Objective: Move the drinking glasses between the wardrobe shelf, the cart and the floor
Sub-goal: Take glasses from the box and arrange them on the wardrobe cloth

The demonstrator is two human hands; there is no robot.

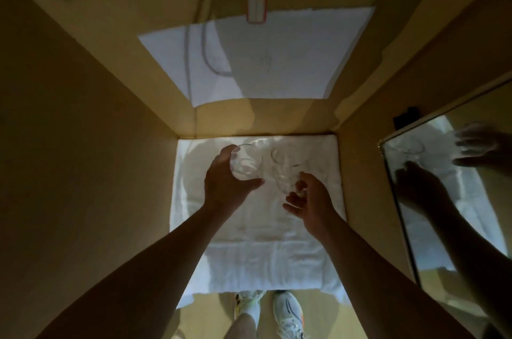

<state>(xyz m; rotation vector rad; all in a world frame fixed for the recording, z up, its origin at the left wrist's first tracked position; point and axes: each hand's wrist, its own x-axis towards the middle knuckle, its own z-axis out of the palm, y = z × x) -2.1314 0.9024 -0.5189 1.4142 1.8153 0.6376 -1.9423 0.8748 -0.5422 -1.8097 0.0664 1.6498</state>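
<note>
We look down into a dim wardrobe compartment, both bare arms reaching in over a white towel [249, 253] that covers the shelf [342, 201]. Our left hand [225, 186] wraps a clear glass [246, 162], fingers behind it and thumb curled across its near side, the glass tipped so its mouth faces up towards us. Just beside it on the right is a second glass [286, 169] (taller, also tilted); our right hand [310, 200] curls its fingertips round the lower end of this one, thumb pointing left beneath it. Whether either glass touches the towel we cannot tell. The two glasses sit close together, nearly touching. A mirror [454, 194] on the right wall reflects the hands, and white shoes [288, 313] show on the floor below the shelf edge
</note>
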